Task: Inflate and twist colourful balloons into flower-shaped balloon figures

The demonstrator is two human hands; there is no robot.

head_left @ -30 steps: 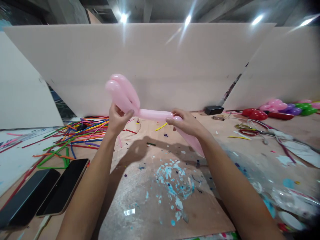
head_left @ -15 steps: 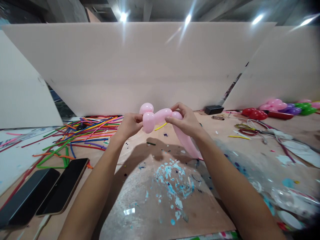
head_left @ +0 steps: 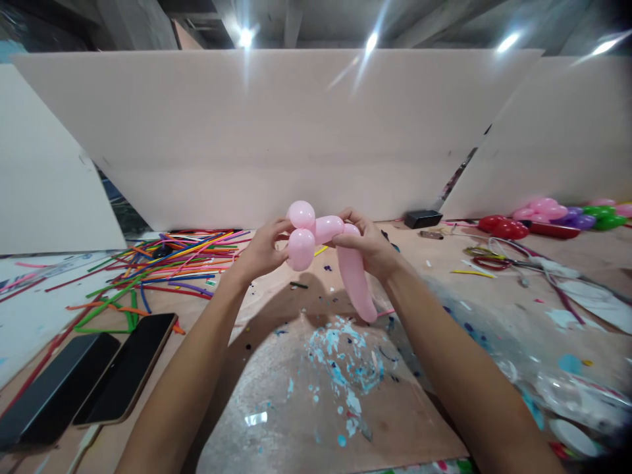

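Observation:
A long pink twisting balloon [head_left: 353,276] hangs in front of me above the wooden table [head_left: 316,388]. My left hand [head_left: 260,251] pinches the end with two small round bubbles, one above the other. My right hand [head_left: 371,245] is closed on the twist between a short segment and the long tail. That tail droops down and toward me, ending just above the table.
A heap of uninflated coloured balloon strips [head_left: 162,266] lies at the left. Two dark phones [head_left: 93,382] rest at the near left. Inflated red, pink, purple and green balloons [head_left: 548,217] sit far right, with scissors [head_left: 494,258] and clear plastic [head_left: 553,368] nearer. White boards [head_left: 276,131] wall the back.
The two hands have come closer together and the folded end now points at me as two round bubbles. The long tail has swung from the right to hang down.

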